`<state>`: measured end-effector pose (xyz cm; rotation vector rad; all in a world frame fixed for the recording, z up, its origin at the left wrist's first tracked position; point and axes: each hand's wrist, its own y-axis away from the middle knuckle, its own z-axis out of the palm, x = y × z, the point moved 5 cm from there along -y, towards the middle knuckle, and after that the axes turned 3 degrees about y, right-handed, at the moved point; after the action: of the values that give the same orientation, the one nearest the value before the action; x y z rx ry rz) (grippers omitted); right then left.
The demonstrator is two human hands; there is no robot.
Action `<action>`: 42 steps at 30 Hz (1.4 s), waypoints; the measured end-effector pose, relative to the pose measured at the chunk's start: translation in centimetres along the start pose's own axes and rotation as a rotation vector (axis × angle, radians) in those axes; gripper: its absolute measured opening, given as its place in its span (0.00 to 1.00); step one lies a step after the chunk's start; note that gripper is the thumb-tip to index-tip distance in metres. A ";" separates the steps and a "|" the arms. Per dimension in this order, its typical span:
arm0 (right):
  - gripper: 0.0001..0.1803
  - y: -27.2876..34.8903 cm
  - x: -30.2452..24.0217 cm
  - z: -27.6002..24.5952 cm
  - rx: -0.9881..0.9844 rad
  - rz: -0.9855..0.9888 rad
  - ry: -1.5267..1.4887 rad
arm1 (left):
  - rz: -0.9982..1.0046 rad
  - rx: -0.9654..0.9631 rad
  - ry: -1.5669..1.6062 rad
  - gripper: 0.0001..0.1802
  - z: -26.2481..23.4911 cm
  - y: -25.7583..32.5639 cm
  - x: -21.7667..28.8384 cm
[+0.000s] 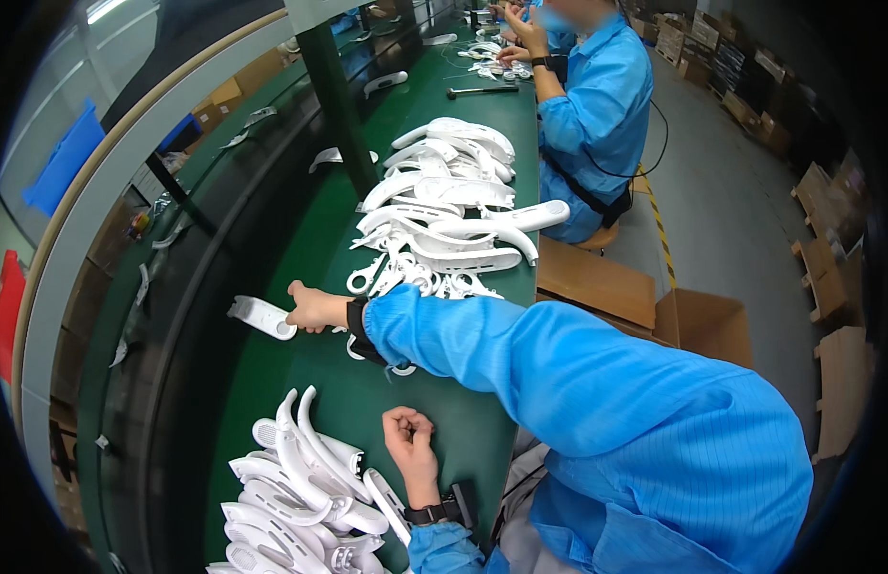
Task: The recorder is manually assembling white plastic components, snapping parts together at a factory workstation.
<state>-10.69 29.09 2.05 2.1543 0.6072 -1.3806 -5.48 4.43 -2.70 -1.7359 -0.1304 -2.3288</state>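
Nearest, low on the green bench [348, 383]: a heap of white plastic parts [300, 497], curved and stacked. Just beside it, the left hand [410, 440], curled into a loose fist and holding nothing, rests on the bench top. Further out: the right hand [315, 308], blue sleeve stretched across, fingers closed on one end of a white plastic piece [260, 317] (flat, oblong) lying by the dark conveyor belt [176, 383]. Beyond: a larger pile of white parts [444, 210]. Farthest: a seated co-worker [597, 105] in blue, hands busy at the bench.
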 end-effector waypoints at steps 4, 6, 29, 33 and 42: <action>0.26 5.0 -1.1 -1.2 -0.032 -0.376 0.371 | 0.034 0.032 -0.095 0.17 0.0 -0.3 0.0; 0.26 9.2 0.7 -2.9 0.057 -0.489 0.691 | 0.027 0.031 -0.114 0.16 0.1 -0.6 -0.1; 0.10 16.6 6.5 -5.8 0.163 -0.392 0.882 | 0.023 0.016 -0.390 0.06 1.1 -0.2 0.4; 0.07 16.5 6.4 -5.7 0.116 -0.449 0.830 | 0.018 0.023 -0.419 0.05 0.6 -0.2 -0.1; 0.05 19.7 2.5 -7.3 0.103 -0.645 0.068 | 0.044 0.109 -0.144 0.12 0.3 -0.2 0.2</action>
<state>7.39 18.68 5.77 2.1844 1.3718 -1.6821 -5.28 4.66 -2.41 -1.8325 -0.2366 -2.1233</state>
